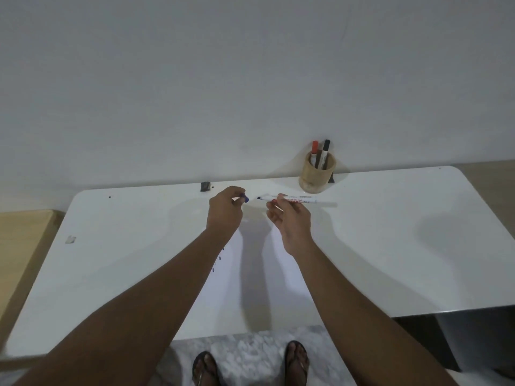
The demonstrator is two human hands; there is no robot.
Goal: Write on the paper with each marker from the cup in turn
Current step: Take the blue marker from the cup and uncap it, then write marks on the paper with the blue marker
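My right hand point(288, 215) holds a white marker point(295, 199) level above the table, its bare blue tip pointing left. My left hand point(225, 210) pinches the blue cap point(245, 198) a short gap from that tip. A white sheet of paper point(276, 274) lies on the table under and between my forearms, with a few small blue marks near its left edge. A wooden cup point(316, 174) stands at the table's far edge by the wall. It holds a red-capped marker point(315, 150), a black-capped marker point(325, 151) and a thin dark pen between them.
The white table point(404, 246) has rounded corners and stands against a pale wall. A small dark clip point(205, 186) sits on its far edge, and a small tab point(70, 239) lies near its left side. A wooden surface point(19, 246) adjoins on the left. My sandalled feet show below.
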